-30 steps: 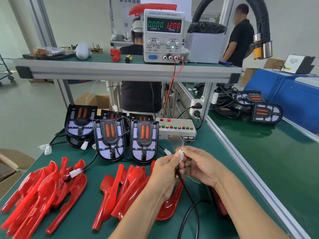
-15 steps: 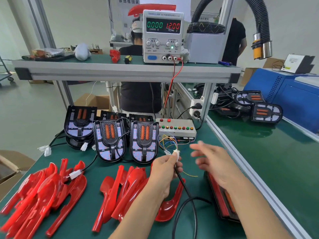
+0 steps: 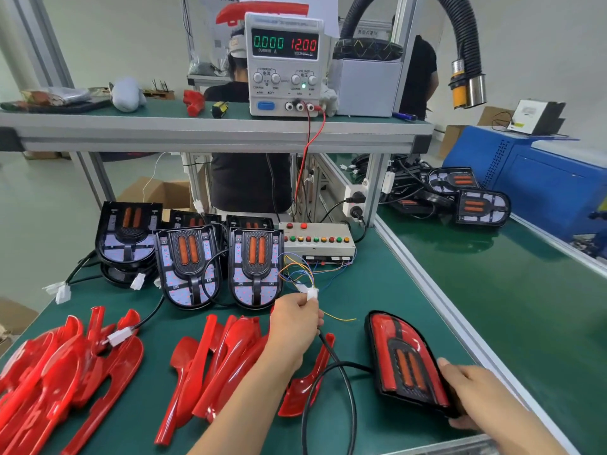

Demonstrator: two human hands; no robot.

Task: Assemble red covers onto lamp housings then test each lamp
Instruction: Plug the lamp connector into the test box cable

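The left hand (image 3: 295, 320) is pinching the white connector (image 3: 311, 293) beside the test box (image 3: 317, 244); the right hand (image 3: 473, 394) is gripping the covered lamp (image 3: 405, 359) on the counter (image 3: 394, 290), likely steadying it for testing.

- We cannot see the near end of the covered lamp (image 3: 405, 359); our right hand (image 3: 473, 395) hides it.
- Our left hand (image 3: 295, 318) conceals most of the white connector (image 3: 311, 293).
- The left pile of red covers (image 3: 59, 372) runs off the picture's edge.
- The tester box (image 3: 317, 239) labels are too small to read.
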